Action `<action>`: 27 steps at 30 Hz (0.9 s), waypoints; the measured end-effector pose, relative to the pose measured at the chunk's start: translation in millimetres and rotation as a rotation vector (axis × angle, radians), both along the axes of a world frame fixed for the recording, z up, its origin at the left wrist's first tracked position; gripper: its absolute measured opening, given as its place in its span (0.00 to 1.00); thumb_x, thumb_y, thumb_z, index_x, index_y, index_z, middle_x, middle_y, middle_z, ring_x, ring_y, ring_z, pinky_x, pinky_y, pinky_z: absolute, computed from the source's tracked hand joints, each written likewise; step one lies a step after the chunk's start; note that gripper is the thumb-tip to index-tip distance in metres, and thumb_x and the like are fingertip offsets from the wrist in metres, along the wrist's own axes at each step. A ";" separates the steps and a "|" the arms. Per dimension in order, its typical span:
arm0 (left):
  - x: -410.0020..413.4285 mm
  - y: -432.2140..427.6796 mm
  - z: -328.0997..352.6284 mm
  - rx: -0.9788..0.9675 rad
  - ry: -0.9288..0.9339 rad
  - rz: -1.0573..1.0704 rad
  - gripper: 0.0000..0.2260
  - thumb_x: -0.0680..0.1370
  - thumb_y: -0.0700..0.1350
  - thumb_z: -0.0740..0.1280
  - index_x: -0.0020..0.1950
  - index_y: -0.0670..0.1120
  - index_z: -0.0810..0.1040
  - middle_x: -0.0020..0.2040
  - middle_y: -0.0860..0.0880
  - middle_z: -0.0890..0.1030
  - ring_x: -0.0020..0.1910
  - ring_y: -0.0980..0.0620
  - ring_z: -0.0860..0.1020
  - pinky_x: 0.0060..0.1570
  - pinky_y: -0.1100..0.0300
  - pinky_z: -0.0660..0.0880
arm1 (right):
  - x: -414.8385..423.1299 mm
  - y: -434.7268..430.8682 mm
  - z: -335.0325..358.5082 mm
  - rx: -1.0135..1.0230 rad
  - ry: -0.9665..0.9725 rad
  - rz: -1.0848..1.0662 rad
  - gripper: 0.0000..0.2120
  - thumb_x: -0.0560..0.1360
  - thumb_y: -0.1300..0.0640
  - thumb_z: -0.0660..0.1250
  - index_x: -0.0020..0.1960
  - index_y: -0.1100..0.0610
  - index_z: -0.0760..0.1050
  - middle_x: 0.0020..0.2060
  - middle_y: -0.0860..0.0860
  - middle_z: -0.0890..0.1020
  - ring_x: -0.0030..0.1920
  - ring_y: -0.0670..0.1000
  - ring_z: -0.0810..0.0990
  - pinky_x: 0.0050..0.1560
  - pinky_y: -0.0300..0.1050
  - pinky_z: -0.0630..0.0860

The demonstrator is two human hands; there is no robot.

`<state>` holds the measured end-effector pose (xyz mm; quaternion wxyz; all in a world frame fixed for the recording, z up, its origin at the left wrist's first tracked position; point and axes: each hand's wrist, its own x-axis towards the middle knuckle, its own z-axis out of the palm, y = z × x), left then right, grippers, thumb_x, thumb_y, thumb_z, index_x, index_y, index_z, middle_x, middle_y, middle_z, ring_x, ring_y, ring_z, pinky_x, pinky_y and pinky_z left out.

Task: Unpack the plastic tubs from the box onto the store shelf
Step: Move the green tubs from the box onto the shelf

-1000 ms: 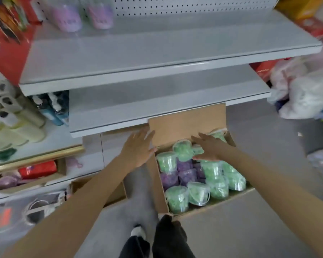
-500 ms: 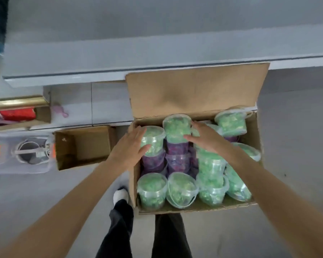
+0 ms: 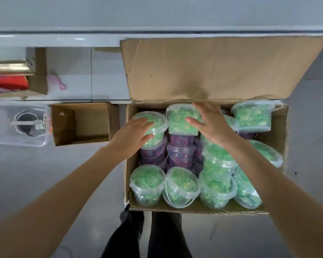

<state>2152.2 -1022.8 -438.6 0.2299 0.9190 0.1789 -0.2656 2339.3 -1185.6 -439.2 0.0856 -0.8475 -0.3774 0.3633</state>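
2 short reaches: left tub [image 3: 155,127] just under left hand [image 3: 132,138], middle tub [image 3: 179,121] just under right hand [image 3: 213,125]. Fingers [image 3: 145,121] spread, resting on top, gripping nothing yet

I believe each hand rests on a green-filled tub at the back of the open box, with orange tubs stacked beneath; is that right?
Not quite: in the head view the tubs beneath are purple, not orange. The left hand and right hand do each rest on a green-filled tub at the back of the open box.
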 end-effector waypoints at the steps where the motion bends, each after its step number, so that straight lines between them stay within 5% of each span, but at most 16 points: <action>1: 0.1 0.7 -0.9 0.009 -0.007 -0.004 0.23 0.80 0.52 0.59 0.73 0.47 0.65 0.73 0.46 0.66 0.72 0.47 0.62 0.70 0.53 0.61 | 0.5 0.3 -0.3 0.005 -0.010 0.012 0.29 0.77 0.42 0.57 0.74 0.54 0.58 0.70 0.55 0.64 0.69 0.59 0.60 0.69 0.51 0.58; 7: -3.7 1.1 -7.0 0.090 -0.007 -0.092 0.23 0.79 0.55 0.59 0.73 0.50 0.64 0.73 0.47 0.66 0.72 0.47 0.63 0.71 0.53 0.60 | 3.7 11.5 -5.2 0.128 0.099 -0.081 0.15 0.75 0.52 0.66 0.57 0.59 0.71 0.57 0.55 0.73 0.59 0.54 0.72 0.53 0.40 0.65; 11: -3.5 -6.8 -10.4 0.148 0.024 -0.163 0.25 0.79 0.54 0.59 0.74 0.50 0.61 0.75 0.47 0.62 0.74 0.48 0.59 0.73 0.53 0.53 | -1.8 13.5 -7.4 0.070 0.108 0.023 0.20 0.75 0.51 0.66 0.64 0.58 0.70 0.61 0.53 0.77 0.62 0.53 0.75 0.60 0.45 0.68; 16: -0.8 -9.7 -4.8 0.200 -0.016 -0.235 0.21 0.69 0.48 0.75 0.60 0.44 0.79 0.59 0.44 0.81 0.58 0.46 0.79 0.56 0.53 0.76 | -1.6 9.5 -6.9 0.057 0.101 0.026 0.19 0.72 0.47 0.68 0.61 0.54 0.77 0.57 0.54 0.81 0.58 0.54 0.79 0.59 0.45 0.72; 20: -9.4 -3.9 11.8 0.114 -0.049 -0.175 0.20 0.81 0.48 0.56 0.73 0.47 0.64 0.72 0.48 0.68 0.71 0.48 0.66 0.68 0.54 0.64 | -11.4 -0.2 13.6 0.043 -0.005 0.004 0.20 0.71 0.44 0.68 0.61 0.47 0.77 0.52 0.57 0.80 0.53 0.57 0.78 0.54 0.49 0.74; 27: -43.9 39.4 94.0 -0.127 -0.209 0.113 0.19 0.80 0.50 0.58 0.71 0.52 0.67 0.67 0.50 0.75 0.61 0.46 0.76 0.59 0.52 0.71 | -50.2 1.6 106.4 0.210 0.056 -0.345 0.17 0.70 0.54 0.72 0.57 0.59 0.80 0.54 0.54 0.82 0.54 0.47 0.79 0.58 0.41 0.72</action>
